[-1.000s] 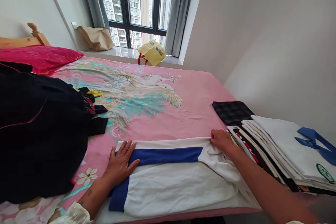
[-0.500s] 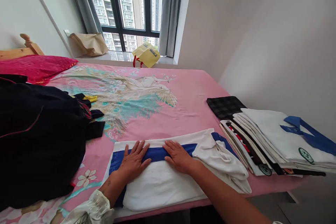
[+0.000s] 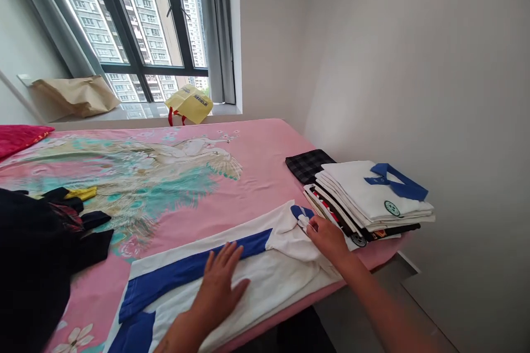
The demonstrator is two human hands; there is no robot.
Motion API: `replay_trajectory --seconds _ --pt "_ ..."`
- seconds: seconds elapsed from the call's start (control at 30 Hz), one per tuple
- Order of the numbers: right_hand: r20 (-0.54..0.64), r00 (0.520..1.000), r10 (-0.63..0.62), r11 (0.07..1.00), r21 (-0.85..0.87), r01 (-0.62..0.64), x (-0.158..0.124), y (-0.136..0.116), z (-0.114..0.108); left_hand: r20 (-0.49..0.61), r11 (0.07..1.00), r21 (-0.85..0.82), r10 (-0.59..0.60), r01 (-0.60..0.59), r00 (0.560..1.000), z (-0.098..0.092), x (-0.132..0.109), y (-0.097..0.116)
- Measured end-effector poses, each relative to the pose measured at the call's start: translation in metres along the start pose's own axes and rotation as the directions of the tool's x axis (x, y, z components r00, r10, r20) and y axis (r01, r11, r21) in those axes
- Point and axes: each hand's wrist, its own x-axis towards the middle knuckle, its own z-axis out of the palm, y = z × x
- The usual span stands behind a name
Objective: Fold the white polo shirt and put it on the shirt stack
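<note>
A white shirt with blue bands (image 3: 244,281) lies partly folded along the near edge of the bed. Over its middle is my left hand (image 3: 219,281), fingers spread, holding nothing; whether the palm presses on the cloth cannot be seen. At the shirt's right end, my right hand (image 3: 327,237) pinches the bunched white and blue cloth near the collar. Just beyond that hand stands a stack of folded clothes (image 3: 356,187), topped by a white shirt with a blue collar (image 3: 399,179) and a round green badge.
A dark plaid folded garment (image 3: 308,165) lies behind the stack. Dark clothes (image 3: 33,265) are heaped at left on the pink bedspread (image 3: 256,176). On the windowsill rest a brown paper bag (image 3: 78,96) and a yellow bag (image 3: 190,103). A wall borders the right side.
My right hand has left the shirt's middle and gone right to grasp its bunched end. My left hand's fingers have shifted off the blue band's centre. The view has turned right.
</note>
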Motion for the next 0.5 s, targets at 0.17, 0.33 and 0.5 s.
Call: replay_trajectory --seconds 0.17,0.33,0.5 --pt "-0.310 0.880 -0.360 0.877 0.209 0.432 -0.061 -0.039 -0.012 0.012 0.725 -0.688 -0.024 0.025 1.000 0.022 0.019 0.110" --pt "-0.233 0.733 -0.639 0.682 0.269 0.680 -0.126 -0.038 -0.009 0.223 0.189 -0.928 -0.406 0.320 0.886 0.017 0.044 0.144" --pt "-0.120 0.814 -0.568 0.766 0.283 0.577 -0.132 -0.008 0.019 0.119 0.133 -0.971 -0.460 0.200 0.880 -0.016 0.051 0.134"
